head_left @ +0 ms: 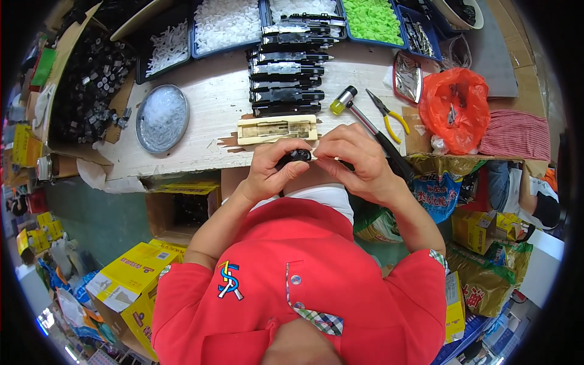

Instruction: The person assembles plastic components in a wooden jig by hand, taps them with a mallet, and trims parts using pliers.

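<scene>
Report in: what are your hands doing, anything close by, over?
Left hand gripping black part. Right hand close beside it, hold unclear. Cream block just beyond; hammer lying near right hand.

We take this for an assembly workshop — beyond our fingers (277,148), heaped white pieces (225,24), green pieces (372,21) and lined-up black units (287,95); to their right, a hammer (372,126) and pliers (385,111); lower left, yellow cartons (131,267).
</scene>
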